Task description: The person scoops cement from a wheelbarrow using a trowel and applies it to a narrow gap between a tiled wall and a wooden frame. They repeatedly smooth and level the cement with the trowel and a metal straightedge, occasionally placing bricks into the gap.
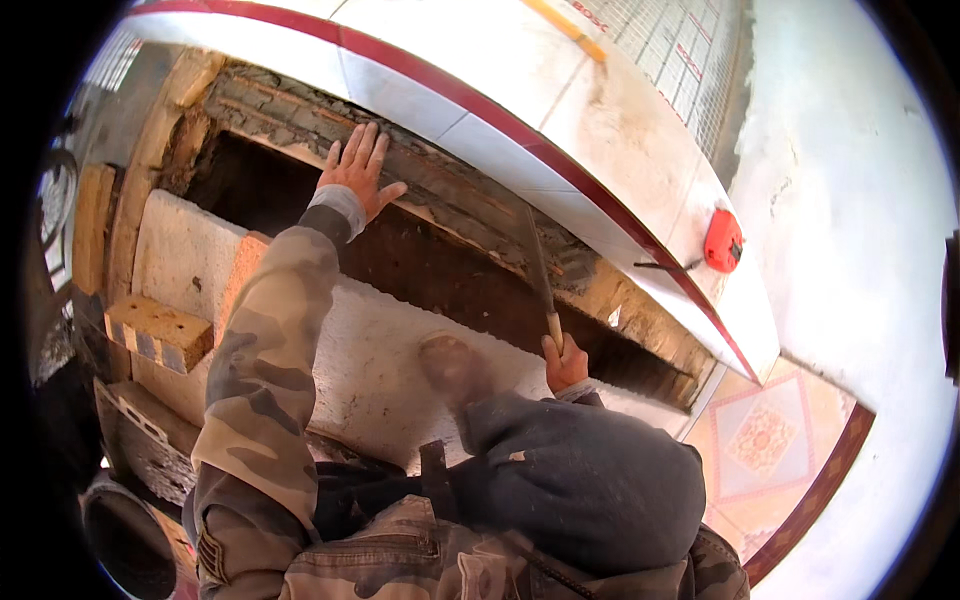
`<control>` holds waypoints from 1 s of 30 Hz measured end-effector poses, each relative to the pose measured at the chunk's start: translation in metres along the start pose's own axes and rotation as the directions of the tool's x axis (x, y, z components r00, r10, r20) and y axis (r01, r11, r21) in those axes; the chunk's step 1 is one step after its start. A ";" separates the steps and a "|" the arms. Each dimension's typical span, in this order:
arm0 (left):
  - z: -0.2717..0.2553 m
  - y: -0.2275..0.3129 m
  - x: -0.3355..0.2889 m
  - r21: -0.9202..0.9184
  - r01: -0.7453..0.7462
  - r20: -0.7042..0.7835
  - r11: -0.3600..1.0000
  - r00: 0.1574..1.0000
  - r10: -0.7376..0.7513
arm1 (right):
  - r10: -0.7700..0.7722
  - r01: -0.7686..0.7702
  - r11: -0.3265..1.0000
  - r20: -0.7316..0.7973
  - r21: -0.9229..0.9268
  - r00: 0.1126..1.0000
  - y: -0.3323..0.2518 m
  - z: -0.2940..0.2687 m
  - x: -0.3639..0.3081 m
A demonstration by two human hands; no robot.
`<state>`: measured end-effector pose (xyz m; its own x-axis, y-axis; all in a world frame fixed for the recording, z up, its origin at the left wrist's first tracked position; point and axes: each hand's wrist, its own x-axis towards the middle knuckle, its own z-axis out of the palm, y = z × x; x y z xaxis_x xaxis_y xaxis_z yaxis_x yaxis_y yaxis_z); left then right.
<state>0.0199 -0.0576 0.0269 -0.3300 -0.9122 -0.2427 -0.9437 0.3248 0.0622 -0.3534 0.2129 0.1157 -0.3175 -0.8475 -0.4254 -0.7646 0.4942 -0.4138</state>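
Observation:
My left hand point(360, 172) lies with its fingers spread on the rough, mortar-smeared brick face point(440, 195) under a white tiled ledge point(400, 88). Nothing is held in it. In my right hand point(567, 366) is the pale wooden handle of a tool with a long, narrow, dark blade point(540, 262). The blade points away from me, its far end close to the mortared face. From this angle I cannot tell the blade's exact kind. A long dark gap point(430, 265) runs between that face and a pale slab point(370, 345) nearer me.
A yellow brick point(160, 330) stands at the left beside wooden timbers point(92, 228). On the ledge are a red rounded case point(723, 240), a yellow stick point(565, 28) and a wire mesh point(670, 60). A dark round-mouthed container point(130, 540) is at lower left, patterned floor tiles point(765, 440) at lower right.

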 end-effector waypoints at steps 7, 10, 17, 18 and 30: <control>-0.001 0.002 0.003 0.001 0.004 0.059 1.000 0.998 -0.005 | -0.061 0.064 0.992 0.033 -0.111 0.998 0.022 0.012 0.031; -0.006 -0.003 -0.003 0.067 0.009 0.071 0.998 0.997 -0.013 | -0.103 0.105 0.990 0.033 -0.093 0.994 0.011 0.012 0.030; -0.008 0.003 0.006 0.065 0.023 0.107 0.998 0.994 -0.029 | -0.073 0.077 0.990 0.041 -0.117 0.996 0.019 0.014 0.039; -0.007 0.002 0.004 0.061 0.024 0.109 0.998 0.994 -0.030 | -0.083 0.087 0.990 0.037 -0.108 0.996 0.015 0.013 0.039; -0.002 0.001 0.002 0.041 0.020 0.058 0.999 0.998 -0.022 | -0.109 0.112 0.985 0.029 -0.135 0.994 0.018 0.022 0.046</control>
<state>0.0184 -0.0599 0.0288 -0.3071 -0.9033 -0.2996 -0.9484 0.3166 0.0176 -0.3697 0.1869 0.0711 -0.2161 -0.8900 -0.4015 -0.8638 0.3659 -0.3464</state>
